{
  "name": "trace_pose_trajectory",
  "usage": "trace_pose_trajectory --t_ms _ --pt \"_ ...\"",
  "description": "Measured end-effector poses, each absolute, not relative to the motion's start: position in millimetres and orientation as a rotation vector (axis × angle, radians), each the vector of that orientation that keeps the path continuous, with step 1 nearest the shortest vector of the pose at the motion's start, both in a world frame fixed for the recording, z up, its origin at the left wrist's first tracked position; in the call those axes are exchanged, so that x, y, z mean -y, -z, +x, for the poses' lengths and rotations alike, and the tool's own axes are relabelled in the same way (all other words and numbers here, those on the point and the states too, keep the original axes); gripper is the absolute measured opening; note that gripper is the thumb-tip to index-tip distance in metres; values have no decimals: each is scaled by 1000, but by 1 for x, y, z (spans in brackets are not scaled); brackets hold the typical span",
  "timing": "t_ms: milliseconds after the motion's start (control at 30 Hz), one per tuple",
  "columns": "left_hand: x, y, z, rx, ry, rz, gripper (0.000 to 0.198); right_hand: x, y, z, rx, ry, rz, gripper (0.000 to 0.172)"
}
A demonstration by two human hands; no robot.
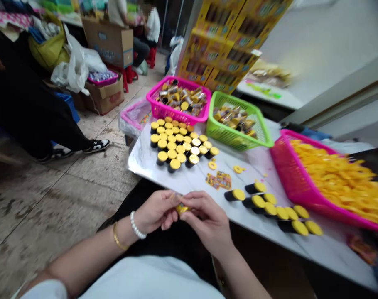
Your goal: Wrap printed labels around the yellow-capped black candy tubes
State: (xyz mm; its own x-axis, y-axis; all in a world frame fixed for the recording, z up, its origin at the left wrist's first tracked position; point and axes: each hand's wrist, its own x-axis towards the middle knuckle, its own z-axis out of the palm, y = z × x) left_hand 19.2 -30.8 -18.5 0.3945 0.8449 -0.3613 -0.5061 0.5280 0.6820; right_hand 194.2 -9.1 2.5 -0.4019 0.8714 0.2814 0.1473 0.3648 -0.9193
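Both my hands meet over my lap at the table's near edge, pinching one small yellow-capped tube (182, 208). My left hand (156, 211), with a pearl bracelet and a gold bangle on its wrist, grips the tube from the left. My right hand (206, 218) closes on it from the right. Most of the tube is hidden by my fingers. Several black tubes with yellow caps (271, 207) lie on their sides on the white table (164, 176) to the right of my hands. A block of upright capped tubes (178, 143) stands further back.
A pink basket of yellow caps (329, 182) sits at the right. A pink basket (179, 99) and a green basket (239, 120) of wrapped tubes stand at the back. Small stickers (219, 179) lie mid-table. People sit at the left and far back among boxes and bags.
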Motion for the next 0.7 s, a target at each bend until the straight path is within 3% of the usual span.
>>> trace_pose_trajectory --t_ms 200,333,467,567,700 --pt "39 35 28 -692 -941 482 60 3 -1 191 1802 -1277 -850 18" --pt "48 38 19 -711 -928 493 70 -32 -27 196 1714 -1459 -1034 14" --pt "54 44 8 -868 -945 529 72 -112 -85 217 1649 -953 -1246 32" --pt "54 51 5 -914 -959 570 67 -176 -124 233 1533 -775 -1246 40" --pt "52 49 6 -947 -937 613 66 -228 -146 235 1666 -356 -1398 46"
